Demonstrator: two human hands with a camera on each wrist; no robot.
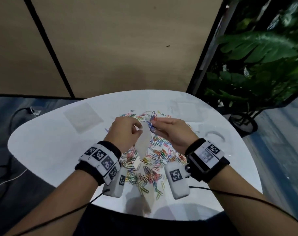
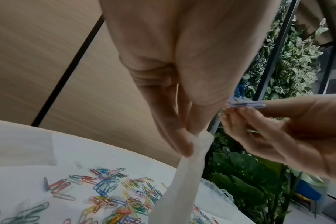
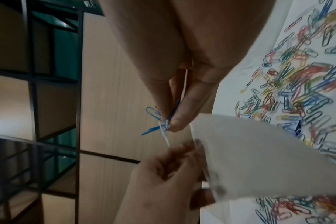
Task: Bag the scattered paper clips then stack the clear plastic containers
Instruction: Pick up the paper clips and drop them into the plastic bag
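Item: clear bag, thin and limp, held above the white bench by the left hand, whose grip is a pinch on the bag's upper edge; the bag hangs down from there, its mouth turned toward the other hand. Item: small bunch of paper clips, mostly blue with one white, pinched between thumb and fingertips of the right hand, poised just beside the bag's mouth; whether the mouth is properly spread cannot be told. Item: scattered paper clips, many colours, lying loose over the bench beneath and before both hands; by far most of them not yet bagged. Item: clear plastic containers, flat at the far left of the bench, with another faintly visible at the far right, untouched. Handling note, as a judgement: the mouth wants holding well open before release, the bunch carried fully past the rim, then let fall; clips hook into one another, so a stray clip may hang on the edge. Larger handfuls would likely speed the work.
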